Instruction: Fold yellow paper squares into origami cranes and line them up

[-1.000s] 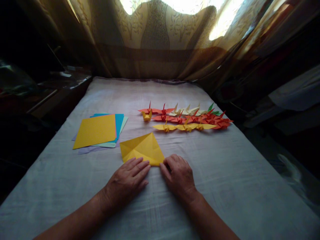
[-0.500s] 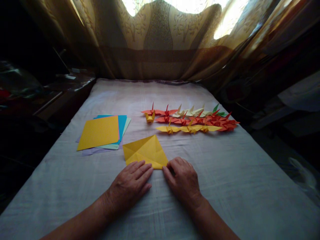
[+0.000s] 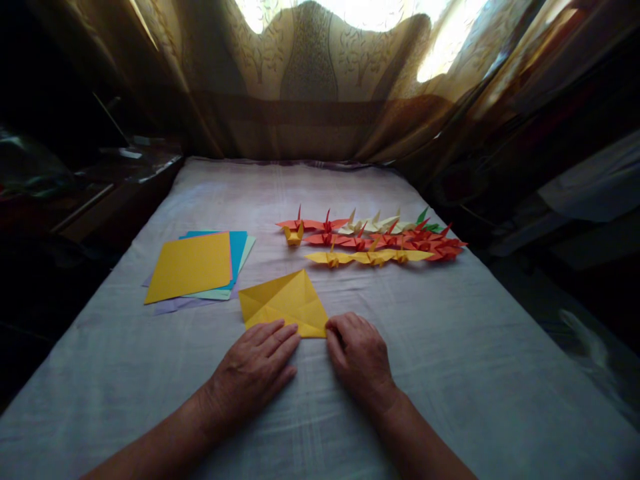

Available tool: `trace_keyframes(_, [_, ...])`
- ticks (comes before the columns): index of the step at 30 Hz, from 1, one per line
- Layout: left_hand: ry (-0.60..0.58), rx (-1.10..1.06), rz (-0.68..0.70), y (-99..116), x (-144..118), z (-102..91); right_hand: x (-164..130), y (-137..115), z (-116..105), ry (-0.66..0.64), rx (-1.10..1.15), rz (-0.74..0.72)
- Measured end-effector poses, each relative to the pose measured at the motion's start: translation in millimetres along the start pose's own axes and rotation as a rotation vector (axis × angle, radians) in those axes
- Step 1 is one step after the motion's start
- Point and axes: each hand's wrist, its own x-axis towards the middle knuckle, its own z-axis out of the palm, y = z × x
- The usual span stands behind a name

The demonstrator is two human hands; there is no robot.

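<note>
A yellow sheet of origami paper lies on the cloth in front of me, creased, with its near edge folded over. My left hand rests flat across the near left part of the sheet, fingers stretched out, covering that edge. At the right corner, my right hand is closed, its curled fingertips and thumb pinching the paper. How much paper lies between those fingers is hidden.
To the left is a stack of coloured paper squares, yellow on top. Folded paper cranes stand in rows at the back right, red, yellow, cream and green. A small yellow folded piece sits beside them. A curtain hangs behind the cloth-covered surface.
The whole view has shifted slightly, so things appear a little further left. My right thumb has drawn in under the fingers at the paper's corner. The left hand stays on the sheet.
</note>
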Motion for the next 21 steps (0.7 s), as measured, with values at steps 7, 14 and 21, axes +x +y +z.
trace_keyframes(7, [0.019,0.049,0.016,1.3,1.0,0.9,-1.0,5.3,-4.0,0.007,0.132,-0.029])
trace_keyframes(14, [0.019,0.024,-0.003,1.2,-1.0,4.1,0.5,2.3,-4.1,-0.022,0.086,-0.006])
trace_keyframes(21, [-0.003,0.053,0.011,2.0,0.9,0.3,0.5,1.1,-2.9,-0.028,0.064,0.01])
